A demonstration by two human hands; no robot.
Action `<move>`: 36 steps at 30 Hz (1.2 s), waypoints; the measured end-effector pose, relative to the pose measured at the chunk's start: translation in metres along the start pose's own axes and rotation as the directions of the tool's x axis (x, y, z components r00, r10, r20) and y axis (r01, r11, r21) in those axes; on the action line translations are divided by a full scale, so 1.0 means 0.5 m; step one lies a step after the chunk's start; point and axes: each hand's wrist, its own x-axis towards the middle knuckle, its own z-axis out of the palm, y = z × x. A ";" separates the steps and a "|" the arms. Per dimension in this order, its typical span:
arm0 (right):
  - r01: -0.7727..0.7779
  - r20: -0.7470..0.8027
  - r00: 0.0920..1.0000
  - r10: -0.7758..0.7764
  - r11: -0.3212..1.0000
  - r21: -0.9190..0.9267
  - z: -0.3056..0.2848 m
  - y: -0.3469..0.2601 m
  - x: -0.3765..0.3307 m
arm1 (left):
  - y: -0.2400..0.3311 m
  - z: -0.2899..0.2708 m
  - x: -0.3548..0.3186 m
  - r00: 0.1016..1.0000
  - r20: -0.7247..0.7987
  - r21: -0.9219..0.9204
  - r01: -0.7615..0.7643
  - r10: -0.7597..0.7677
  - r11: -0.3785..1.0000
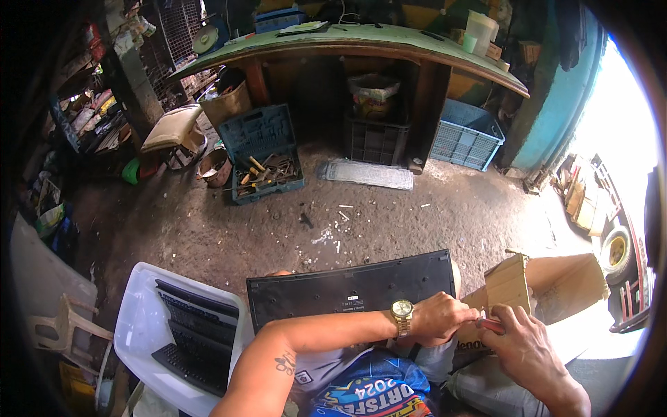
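Note:
A black keyboard (347, 288) lies face down across my lap. My left hand (441, 318), with a gold wristwatch (402, 311) on the wrist, rests closed against the keyboard's right end. My right hand (522, 347) is just right of it, gripping a small red-handled tool (490, 324) whose tip points at the keyboard's edge. Behind both hands sits an open cardboard box (549, 281).
Two more black keyboards (191, 326) lie on a white plastic chair (142, 306) at my left. On the dirt floor ahead are an open blue tool case (267, 163), a black crate (379, 142), a blue basket (465, 135) and a green-topped workbench (361, 38).

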 end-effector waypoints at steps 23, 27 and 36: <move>-0.094 -0.421 0.780 0.463 0.751 0.653 0.093 0.021 0.019 | -0.002 -0.176 0.072 1.000 -0.018 0.127 0.000 0.003 0.992; 0.067 -0.496 0.705 0.507 0.649 0.758 0.114 -0.023 0.017 | -0.029 -0.286 0.030 0.935 -0.094 0.244 0.355 -0.343 0.902; 0.123 -0.648 0.434 0.626 0.671 0.731 0.125 0.005 0.007 | -0.032 -0.396 -0.037 0.629 0.198 0.222 0.719 -0.752 0.659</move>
